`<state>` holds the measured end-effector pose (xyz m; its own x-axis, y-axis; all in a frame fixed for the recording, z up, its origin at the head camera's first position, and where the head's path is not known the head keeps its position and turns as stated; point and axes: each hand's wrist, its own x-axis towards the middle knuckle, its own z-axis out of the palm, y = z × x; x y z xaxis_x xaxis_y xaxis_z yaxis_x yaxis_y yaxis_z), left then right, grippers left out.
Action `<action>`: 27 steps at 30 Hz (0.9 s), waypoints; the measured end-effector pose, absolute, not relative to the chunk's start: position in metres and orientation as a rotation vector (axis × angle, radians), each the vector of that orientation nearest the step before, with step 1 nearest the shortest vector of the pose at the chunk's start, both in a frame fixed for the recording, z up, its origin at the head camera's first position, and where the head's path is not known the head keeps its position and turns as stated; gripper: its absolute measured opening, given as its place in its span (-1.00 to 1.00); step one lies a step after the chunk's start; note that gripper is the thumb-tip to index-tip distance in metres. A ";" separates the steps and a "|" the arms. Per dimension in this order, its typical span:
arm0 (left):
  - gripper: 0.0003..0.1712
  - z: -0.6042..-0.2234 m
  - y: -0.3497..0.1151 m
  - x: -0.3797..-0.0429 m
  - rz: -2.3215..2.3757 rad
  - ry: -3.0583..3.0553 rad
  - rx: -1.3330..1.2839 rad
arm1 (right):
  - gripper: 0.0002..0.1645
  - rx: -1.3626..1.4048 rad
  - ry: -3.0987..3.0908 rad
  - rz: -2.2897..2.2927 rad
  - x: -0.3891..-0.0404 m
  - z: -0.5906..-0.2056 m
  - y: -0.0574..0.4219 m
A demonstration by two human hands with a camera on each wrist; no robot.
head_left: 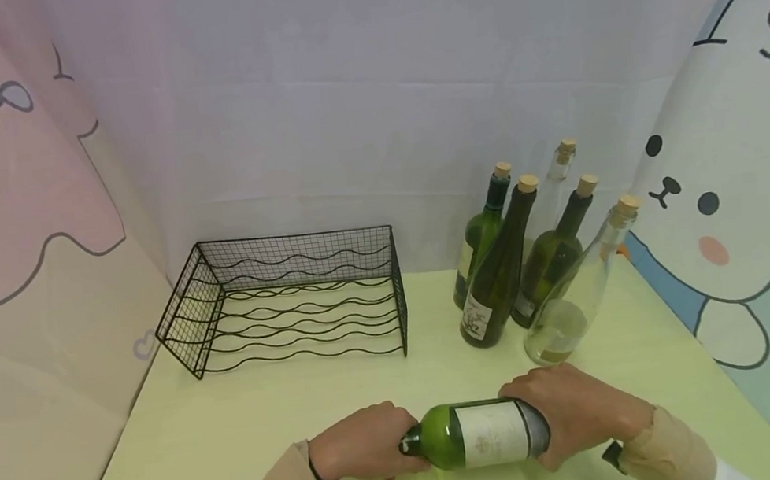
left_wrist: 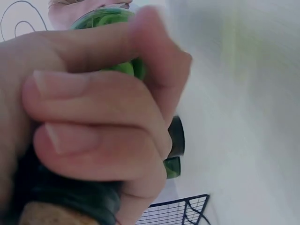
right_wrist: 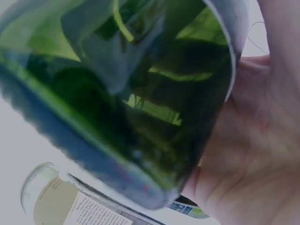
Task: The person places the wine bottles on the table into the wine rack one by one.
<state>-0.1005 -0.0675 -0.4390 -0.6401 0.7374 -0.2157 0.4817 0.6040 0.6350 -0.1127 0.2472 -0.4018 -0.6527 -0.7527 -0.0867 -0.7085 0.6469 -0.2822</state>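
A green wine bottle (head_left: 493, 434) with a pale label lies sideways between my two hands, near the front of the table. Its corked neck is gripped by my left hand (head_left: 371, 441), whose fingers curl round it; the cork (left_wrist: 56, 214) shows at the lower left of the left wrist view. At the base end, my right hand (head_left: 572, 413) holds the bottle, thumb and fingers around it. In the right wrist view the green glass (right_wrist: 117, 103) fills much of the picture, against the palm (right_wrist: 253, 154).
A black wire rack (head_left: 294, 321) with wavy bars stands at the back left. Several corked bottles stand upright at the back right, among them a dark one (head_left: 503, 274) and a clear one (head_left: 577, 301). Printed curtains (head_left: 413, 110) hang behind and at both sides.
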 end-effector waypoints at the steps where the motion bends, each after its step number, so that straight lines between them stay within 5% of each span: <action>1: -0.73 -0.439 -0.068 -0.101 0.741 2.377 0.981 | -0.26 -1.201 2.668 -0.336 -0.112 -0.403 0.247; 14: -0.57 -0.438 -0.077 -0.105 0.726 2.382 1.123 | -0.26 -1.113 2.626 -0.394 -0.105 -0.408 0.245; 27: -0.79 -0.442 -0.090 -0.109 0.761 2.320 1.088 | -0.20 -1.130 2.639 -0.463 -0.104 -0.418 0.247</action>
<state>-0.1087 -0.0901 -0.4422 -0.5789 0.7969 -0.1726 0.5399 0.5332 0.6512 -0.1041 0.2468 -0.4176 -0.6749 -0.7327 -0.0877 -0.6592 0.6520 -0.3747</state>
